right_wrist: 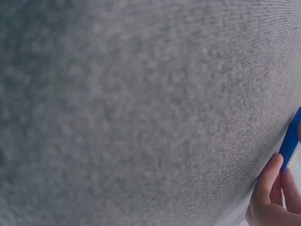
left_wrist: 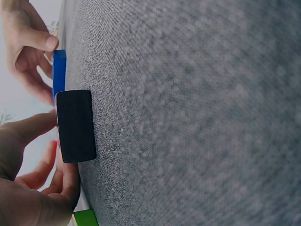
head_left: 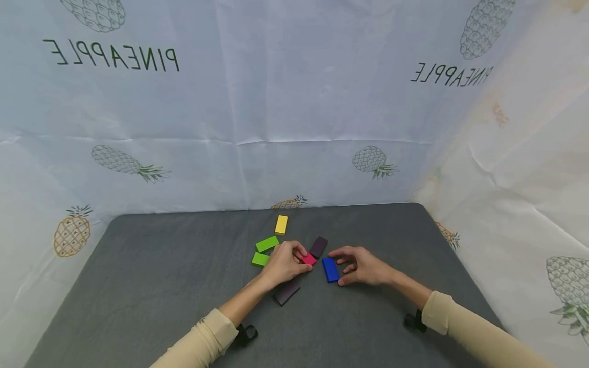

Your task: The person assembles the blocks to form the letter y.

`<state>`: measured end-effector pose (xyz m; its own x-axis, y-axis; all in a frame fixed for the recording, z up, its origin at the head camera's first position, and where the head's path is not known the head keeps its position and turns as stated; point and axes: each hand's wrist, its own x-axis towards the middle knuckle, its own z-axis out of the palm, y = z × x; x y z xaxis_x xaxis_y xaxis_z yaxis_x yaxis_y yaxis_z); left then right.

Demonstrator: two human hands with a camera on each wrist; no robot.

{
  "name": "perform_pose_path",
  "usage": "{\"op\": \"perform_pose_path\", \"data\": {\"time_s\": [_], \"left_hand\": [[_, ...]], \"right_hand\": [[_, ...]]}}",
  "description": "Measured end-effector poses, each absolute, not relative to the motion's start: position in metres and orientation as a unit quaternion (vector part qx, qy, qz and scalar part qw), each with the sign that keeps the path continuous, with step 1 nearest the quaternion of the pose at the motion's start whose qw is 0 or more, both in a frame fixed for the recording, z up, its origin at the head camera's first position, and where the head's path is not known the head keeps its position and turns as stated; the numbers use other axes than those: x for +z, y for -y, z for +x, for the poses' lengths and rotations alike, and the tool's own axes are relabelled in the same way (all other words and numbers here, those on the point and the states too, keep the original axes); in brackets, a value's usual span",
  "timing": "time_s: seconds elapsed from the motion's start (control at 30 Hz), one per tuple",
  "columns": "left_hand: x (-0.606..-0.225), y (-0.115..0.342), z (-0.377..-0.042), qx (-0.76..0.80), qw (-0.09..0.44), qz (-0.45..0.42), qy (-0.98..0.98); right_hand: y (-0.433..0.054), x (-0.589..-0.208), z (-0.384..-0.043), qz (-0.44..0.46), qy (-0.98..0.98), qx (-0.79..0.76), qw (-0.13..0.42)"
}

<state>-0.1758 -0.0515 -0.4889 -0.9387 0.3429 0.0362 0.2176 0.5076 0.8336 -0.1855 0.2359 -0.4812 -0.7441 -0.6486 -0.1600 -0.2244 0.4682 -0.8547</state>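
Just left of the blue block (head_left: 331, 270): red block (head_left: 309, 259), partly covered by fingers, top face showing.
Left hand (head_left: 286, 261): thumb and forefinger pinch the red block, left of the blue block; can't tell if it's lifted.
Right hand (head_left: 362, 266): right of the blue block, gripping it lengthwise, thumb at near end, forefinger at far end.
Red handling: best pinched low and lightly on opposite sides, squared up before release; a stray thumb could nudge the blue block.
Blue handling: even pressure at both ends, probably better slid flat than tipped; small moves, hands work close together.
Blue look: plain saturated blue, flat oblong, seems to lie flat on the grey table (head_left: 184, 286).
Red look: bright pinkish red; full outline hidden.
Far dark block (head_left: 319, 246): beyond the blue block, slightly left.
Near dark block (head_left: 287, 293): left of the blue block, on its near side, dull and oblong.
Two green blocks (head_left: 267, 244), yellow block (head_left: 281, 225): farther left of the blue block; yellow farthest back.
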Motion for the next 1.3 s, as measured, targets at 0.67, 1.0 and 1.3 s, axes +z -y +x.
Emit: {"op": "perform_pose_path", "data": {"time_s": [0.67, 1.0, 1.3], "left_hand": [[-0.489, 0.052, -0.176, 0.467, 0.065, 0.164, -0.866], [-0.488, 0.051, -0.177, 0.467, 0.066, 0.161, -0.867], [-0.489, 0.053, -0.177, 0.469, 0.065, 0.165, -0.865]], "right_hand": [[-0.231, -0.481, -0.184, -0.272, -0.858, -0.391, 0.195], [-0.23, -0.463, -0.196, -0.273, -0.839, -0.436, 0.18], [-0.229, -0.454, -0.233, -0.212, -0.854, -0.457, 0.127]]}}
